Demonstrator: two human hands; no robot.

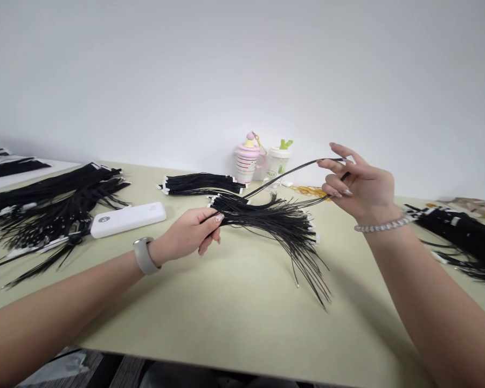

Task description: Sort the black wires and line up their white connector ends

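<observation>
1. Hands: two are counted, a left hand (202, 229) and a right hand (361, 188).
2. Wristwear: two pieces are recorded, one grey band (145, 256) and one beaded bracelet (386, 224).
3. Drinking vessels: two are entered, one pink mug (246, 166) and one white cup (277, 161).
4. White oblong device (128, 220): one is listed.
5. Black cable groups: at least five are distinguished, namely one central bunch (270, 218), one rear bundle (202, 184), one left pile (75, 194), one far-left group (14, 170) and one right pile (463, 230).
6. Black strands (291, 171): many are seen; by overlap, the total cannot be counted.
7. Yellow bands (312, 191): several are noted, their exact number being indistinct.
8. Table (242, 307): one is recorded.
</observation>
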